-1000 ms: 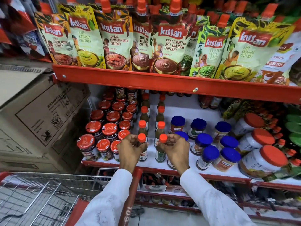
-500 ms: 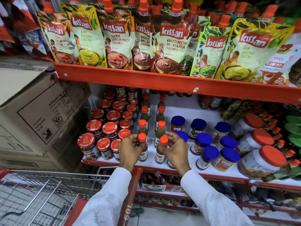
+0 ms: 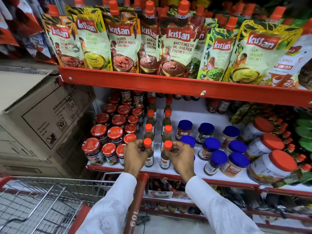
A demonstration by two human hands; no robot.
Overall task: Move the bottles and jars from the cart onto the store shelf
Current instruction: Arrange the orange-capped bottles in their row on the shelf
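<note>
A wire cart (image 3: 42,196) fills the seven o'clock corner below the red-edged store shelf (image 3: 168,174). At the shelf's front edge, the left hand (image 3: 135,154) clasps one orange-capped green sauce bottle (image 3: 149,157) by its neck, and at three o'clock of it the right hand (image 3: 180,156) clasps a second green sauce bottle (image 3: 164,162). Both bottles stand upright between red-lidded jars (image 3: 108,137) at nine o'clock and blue-lidded jars (image 3: 219,149) at three.

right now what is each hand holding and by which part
The left hand grips one orange-capped sauce bottle by its neck, just under the cap. The right hand grips a second orange-capped sauce bottle the same way. Both stand on the shelf.
</note>
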